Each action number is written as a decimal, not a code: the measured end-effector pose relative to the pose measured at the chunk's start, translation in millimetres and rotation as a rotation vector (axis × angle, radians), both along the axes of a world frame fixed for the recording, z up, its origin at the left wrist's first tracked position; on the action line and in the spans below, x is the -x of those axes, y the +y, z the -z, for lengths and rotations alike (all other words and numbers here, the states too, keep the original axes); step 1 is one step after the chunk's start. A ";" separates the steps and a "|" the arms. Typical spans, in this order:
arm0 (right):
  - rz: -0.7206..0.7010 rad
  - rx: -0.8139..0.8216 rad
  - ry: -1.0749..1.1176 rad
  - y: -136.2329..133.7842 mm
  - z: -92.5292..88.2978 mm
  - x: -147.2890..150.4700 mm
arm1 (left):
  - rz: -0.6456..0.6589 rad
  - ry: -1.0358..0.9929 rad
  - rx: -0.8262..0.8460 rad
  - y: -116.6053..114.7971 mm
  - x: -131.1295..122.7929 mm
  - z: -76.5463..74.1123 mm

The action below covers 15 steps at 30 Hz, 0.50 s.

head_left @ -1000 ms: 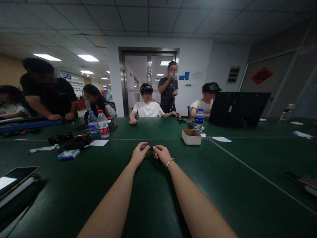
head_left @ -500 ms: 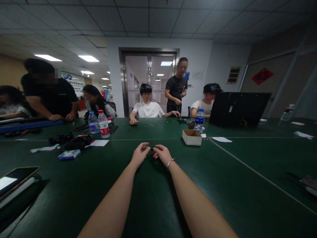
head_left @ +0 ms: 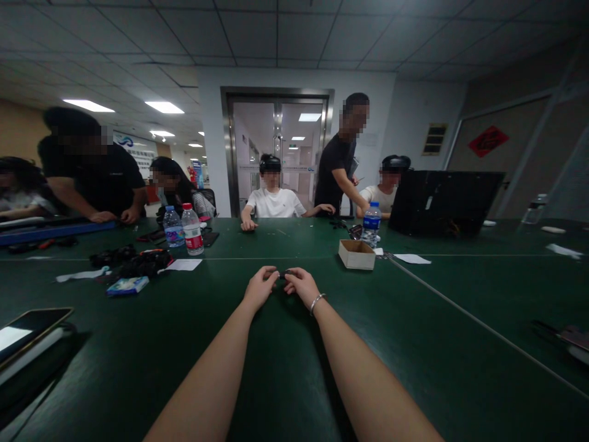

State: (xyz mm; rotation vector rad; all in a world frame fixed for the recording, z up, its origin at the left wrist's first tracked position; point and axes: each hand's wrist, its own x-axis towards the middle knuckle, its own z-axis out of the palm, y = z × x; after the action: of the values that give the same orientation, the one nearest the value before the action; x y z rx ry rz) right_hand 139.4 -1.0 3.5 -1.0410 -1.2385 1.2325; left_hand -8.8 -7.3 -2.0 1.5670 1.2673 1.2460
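Note:
Both my arms stretch forward over the green table [head_left: 285, 356]. Between my fingertips is a small dark piece [head_left: 282, 275], too small to name. My left hand [head_left: 261, 287] pinches its left end with thumb and fingers. At its right end, my right hand [head_left: 300, 285] pinches it the same way, with a silver bracelet [head_left: 316, 303] on that wrist. Most of the piece is hidden by the fingers. An open cardboard box [head_left: 356, 255] stands beyond my right hand, apart from it.
Two bottles, one red-labelled [head_left: 192, 229], stand at the left, near black straps [head_left: 142, 263] and a blue packet [head_left: 127, 286]. A phone [head_left: 32, 331] lies at the left edge. Farther right are a blue-capped bottle [head_left: 371, 224] and a black monitor [head_left: 444, 202]. Several people are around the table.
My hands keep almost the same place and grip. Across the table, the standing person in dark clothes has moved right and leans toward the seated person, one arm reaching down.

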 end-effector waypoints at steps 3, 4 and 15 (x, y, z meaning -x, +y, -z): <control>-0.009 -0.008 0.002 1.5 2.0 -0.3 | 0.012 0.004 -0.043 -0.9 0.4 -0.2; -0.011 -0.012 0.003 2.1 2.9 -0.4 | 0.015 0.009 -0.056 -0.8 0.5 0.0; 0.005 -0.027 -0.004 3.2 5.0 0.2 | 0.029 0.013 0.010 3.6 -0.1 1.8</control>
State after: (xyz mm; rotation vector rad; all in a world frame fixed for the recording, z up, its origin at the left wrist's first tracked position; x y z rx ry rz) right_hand 139.2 2.1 -1.4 -1.0273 -1.2515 1.2075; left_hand -8.7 -3.7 -3.7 1.5833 1.2531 1.2112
